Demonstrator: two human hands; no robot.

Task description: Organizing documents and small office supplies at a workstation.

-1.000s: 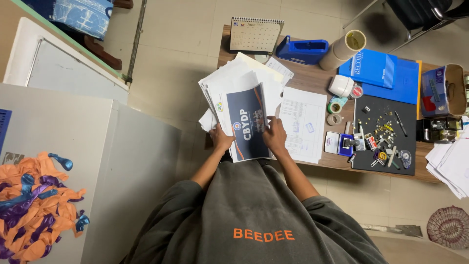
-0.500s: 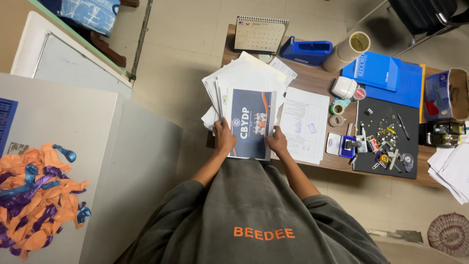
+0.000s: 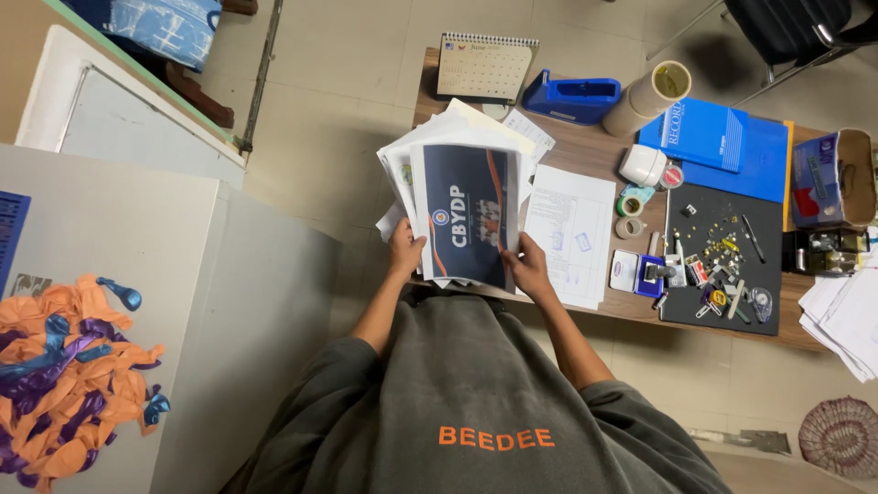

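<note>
I hold a thick stack of white papers (image 3: 430, 151) upright over the near-left end of a wooden desk (image 3: 585, 151). A dark blue printed cover sheet (image 3: 466, 215) with an orange stripe lies on top of the stack. My left hand (image 3: 405, 252) grips the stack's lower left edge. Its lower right corner is gripped by my right hand (image 3: 529, 265). Both arms reach forward from a grey sweatshirt.
On the desk lie a printed white form (image 3: 572, 233), a desk calendar (image 3: 485, 66), a blue holder (image 3: 572, 96), a cardboard tube (image 3: 658, 91), blue record books (image 3: 722, 137) and a black mat (image 3: 722, 261) strewn with small items. Left, a grey cabinet top (image 3: 110, 229) carries orange, blue and purple balloons (image 3: 64, 366).
The stack was tilted and fanned out a second ago. It now sits straighter and more squared between both hands, with the dark cover upright.
</note>
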